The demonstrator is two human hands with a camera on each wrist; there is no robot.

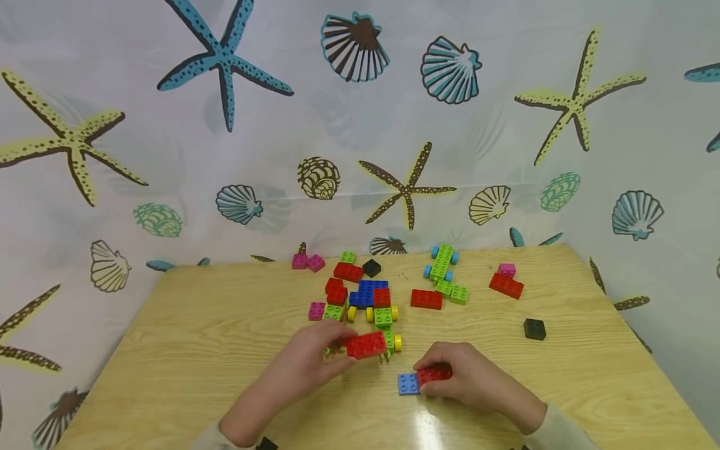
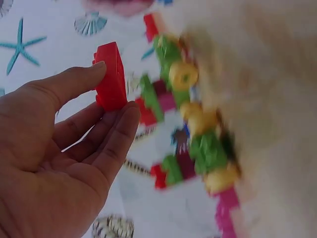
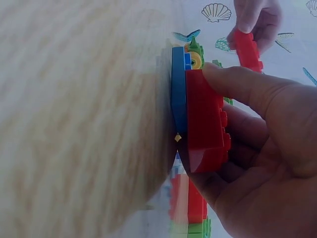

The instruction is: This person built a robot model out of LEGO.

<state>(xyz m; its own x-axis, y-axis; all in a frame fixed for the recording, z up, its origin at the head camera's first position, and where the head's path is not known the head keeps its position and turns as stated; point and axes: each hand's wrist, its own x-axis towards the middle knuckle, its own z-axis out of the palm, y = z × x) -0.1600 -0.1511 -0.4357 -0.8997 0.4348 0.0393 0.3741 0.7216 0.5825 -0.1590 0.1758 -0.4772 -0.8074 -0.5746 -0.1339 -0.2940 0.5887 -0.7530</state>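
Observation:
My left hand (image 1: pixel 315 356) pinches a red brick (image 1: pixel 366 344) between thumb and fingers, just above the table near a green model with yellow wheels (image 1: pixel 388 325). In the left wrist view the same red brick (image 2: pixel 111 77) sits at my fingertips (image 2: pixel 126 116), with the wheeled model (image 2: pixel 198 129) blurred beyond. My right hand (image 1: pixel 467 375) grips another red brick (image 1: pixel 434 374) that lies on a flat blue plate (image 1: pixel 407 384) on the table. The right wrist view shows that red brick (image 3: pixel 205 121) against the blue plate (image 3: pixel 178 96), my thumb on top.
Loose bricks lie across the far half of the wooden table (image 1: pixel 197 337): a red and blue cluster (image 1: pixel 360 290), pink bricks (image 1: pixel 307 262), a green piece with blue wheels (image 1: pixel 442 262), red bricks (image 1: pixel 425 299) (image 1: pixel 506 285), and black bricks (image 1: pixel 534 329) (image 1: pixel 371 267). A seashell-print curtain (image 1: pixel 360 125) stands behind.

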